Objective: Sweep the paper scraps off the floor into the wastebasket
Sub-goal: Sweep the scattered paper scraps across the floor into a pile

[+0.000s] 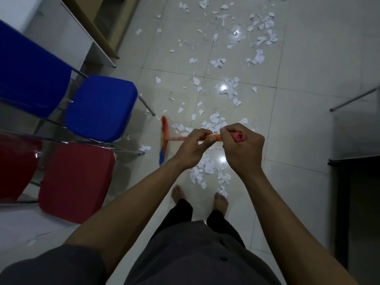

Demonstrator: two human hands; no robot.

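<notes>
Holding the orange plastic broom handle (pixel 213 137) with the left hand (pixel 191 149) and the right hand (pixel 242 149), all fingers (pixel 230 130) curling closed around it. Resting the broom head (pixel 164 138) on the pale tiled floor (pixel 308 68) near the blue padded chair (pixel 100 108), with torn white paper scraps (pixel 226 89) lying scattered around and further ahead.

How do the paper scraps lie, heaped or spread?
Spread: paper scraps lie strewn across the floor, from the bare feet to the far tiles.

Both bare forearms reach forward and converge in front of the body. The left hand (pixel 192 148) curls its fingers round the broom handle (pixel 213 137). The right hand (pixel 243 150), just beside it, grips the handle's top end in a fist, knuckles up. The bare feet (pixel 178 193) stand slightly apart on the floor.
</notes>
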